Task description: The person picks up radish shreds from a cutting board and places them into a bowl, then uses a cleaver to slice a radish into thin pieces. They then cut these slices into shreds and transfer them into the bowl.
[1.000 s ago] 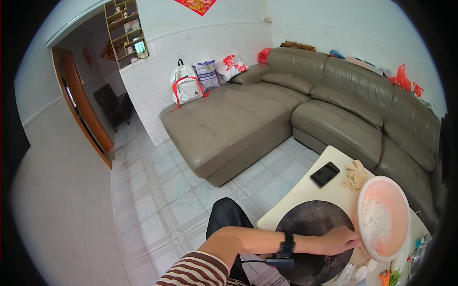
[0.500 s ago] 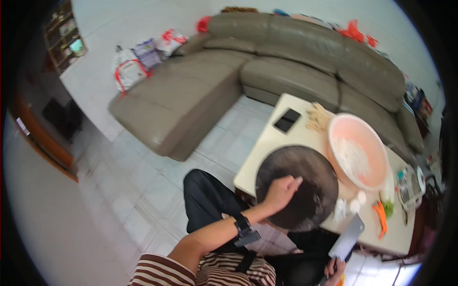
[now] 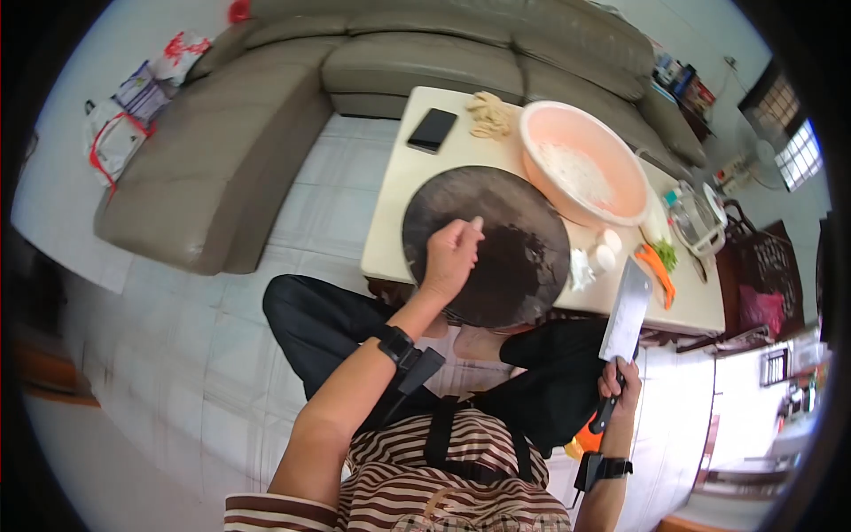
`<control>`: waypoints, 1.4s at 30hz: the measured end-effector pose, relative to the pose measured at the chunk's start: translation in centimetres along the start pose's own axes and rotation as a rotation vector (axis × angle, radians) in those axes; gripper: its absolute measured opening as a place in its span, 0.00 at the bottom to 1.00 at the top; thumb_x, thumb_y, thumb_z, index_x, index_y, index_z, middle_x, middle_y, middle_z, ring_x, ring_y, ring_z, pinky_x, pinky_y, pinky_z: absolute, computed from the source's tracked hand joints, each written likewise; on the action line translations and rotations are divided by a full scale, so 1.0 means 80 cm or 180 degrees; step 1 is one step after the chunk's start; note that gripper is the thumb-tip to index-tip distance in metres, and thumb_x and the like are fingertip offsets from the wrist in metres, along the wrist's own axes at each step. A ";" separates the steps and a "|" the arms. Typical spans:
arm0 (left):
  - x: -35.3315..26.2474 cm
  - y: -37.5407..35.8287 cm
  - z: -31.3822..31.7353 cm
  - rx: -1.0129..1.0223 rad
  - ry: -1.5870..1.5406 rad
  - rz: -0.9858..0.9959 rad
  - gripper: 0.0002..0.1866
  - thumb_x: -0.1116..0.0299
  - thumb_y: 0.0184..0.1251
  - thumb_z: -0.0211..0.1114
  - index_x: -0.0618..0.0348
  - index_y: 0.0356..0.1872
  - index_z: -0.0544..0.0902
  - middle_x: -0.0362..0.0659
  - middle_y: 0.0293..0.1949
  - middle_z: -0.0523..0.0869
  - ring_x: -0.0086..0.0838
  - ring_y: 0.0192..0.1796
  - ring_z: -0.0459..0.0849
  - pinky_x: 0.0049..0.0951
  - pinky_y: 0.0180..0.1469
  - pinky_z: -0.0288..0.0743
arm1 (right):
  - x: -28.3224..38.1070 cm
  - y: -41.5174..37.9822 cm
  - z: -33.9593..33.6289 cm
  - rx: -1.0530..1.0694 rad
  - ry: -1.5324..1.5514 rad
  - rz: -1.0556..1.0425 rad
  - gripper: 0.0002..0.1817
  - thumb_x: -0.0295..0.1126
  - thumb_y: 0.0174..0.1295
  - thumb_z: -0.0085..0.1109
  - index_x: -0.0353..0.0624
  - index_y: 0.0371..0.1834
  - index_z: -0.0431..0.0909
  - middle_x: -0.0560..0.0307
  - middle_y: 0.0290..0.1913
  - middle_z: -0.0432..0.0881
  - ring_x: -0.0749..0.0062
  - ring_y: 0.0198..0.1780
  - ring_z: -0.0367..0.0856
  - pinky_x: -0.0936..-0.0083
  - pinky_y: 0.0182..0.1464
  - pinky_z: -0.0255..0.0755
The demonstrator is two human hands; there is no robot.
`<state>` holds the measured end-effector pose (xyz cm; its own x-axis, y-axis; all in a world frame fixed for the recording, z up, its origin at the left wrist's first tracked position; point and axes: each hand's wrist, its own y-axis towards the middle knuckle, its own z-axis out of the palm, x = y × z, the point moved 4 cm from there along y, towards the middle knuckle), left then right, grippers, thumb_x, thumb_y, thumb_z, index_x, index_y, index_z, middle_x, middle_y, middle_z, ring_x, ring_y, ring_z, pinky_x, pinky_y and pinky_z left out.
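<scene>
Beside the near edge of the surface, above the person's right leg, the cleaver points away from the body. The right hand is closed around its dark handle, fingers wrapped. Over the round dark board, the left hand has its fingers curled in; whether it closes fully, pinches something small or touches the board cannot be told.

The broad blade looks stiff and likely feels front-heavy, so the handle is the place to hold it, close up to the blade for control. Pale smears on the metal suggest that it may be slippery, and its edge calls for fingers kept clear. The board looks thick, rigid and heavy, best taken by opposite sides of its rim; its dark, wet-looking patch could be slick.

One second earlier, the left hand is out by the rim of the pink basin, with neither the cleaver nor the right hand in view. Half a second earlier both show, and the left hand is already above the board. Now the view takes in more of the lap, and the blade appears steeper in it.
</scene>
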<state>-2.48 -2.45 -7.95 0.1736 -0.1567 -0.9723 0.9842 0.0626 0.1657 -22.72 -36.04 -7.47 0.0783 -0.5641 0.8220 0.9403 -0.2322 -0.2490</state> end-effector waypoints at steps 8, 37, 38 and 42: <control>0.005 0.000 0.000 0.0077 -0.0017 0.0033 0.18 0.58 0.77 0.60 0.63 0.30 0.81 0.34 0.19 0.75 0.15 0.21 0.73 0.17 0.23 0.67 | 0.064 0.000 0.037 0.0618 0.0440 -0.0397 0.08 0.29 0.73 0.47 0.38 0.37 0.70 0.59 0.20 0.71 0.84 0.13 0.60 0.82 0.15 0.59; -0.005 -0.001 0.010 0.0045 0.0685 0.0037 0.18 0.59 0.76 0.62 0.63 0.30 0.81 0.34 0.17 0.75 0.15 0.20 0.72 0.19 0.23 0.67 | 0.096 0.099 0.035 0.0362 0.1810 -0.0286 0.08 0.29 0.77 0.46 0.37 0.38 0.68 0.64 0.27 0.72 0.89 0.20 0.66 0.86 0.26 0.66; -0.006 -0.001 0.010 0.0031 0.0697 0.0068 0.18 0.59 0.76 0.62 0.63 0.30 0.81 0.34 0.17 0.75 0.15 0.20 0.72 0.19 0.23 0.67 | 0.096 0.100 0.032 0.0395 0.1824 -0.0288 0.08 0.29 0.77 0.46 0.37 0.38 0.68 0.64 0.27 0.72 0.89 0.20 0.66 0.86 0.26 0.66; -0.005 -0.004 0.009 0.0058 0.0706 0.0025 0.17 0.59 0.75 0.62 0.62 0.30 0.81 0.35 0.18 0.75 0.15 0.20 0.73 0.20 0.23 0.67 | 0.088 0.104 0.032 0.0482 0.2153 -0.0317 0.08 0.29 0.76 0.47 0.38 0.38 0.69 0.65 0.26 0.71 0.89 0.20 0.65 0.86 0.26 0.66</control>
<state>-2.82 -3.10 -7.51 0.1714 0.0645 -0.9831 0.9836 0.0448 0.1745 -13.52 -39.88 -2.46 -0.1879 -0.9266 0.3256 0.9719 -0.2232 -0.0745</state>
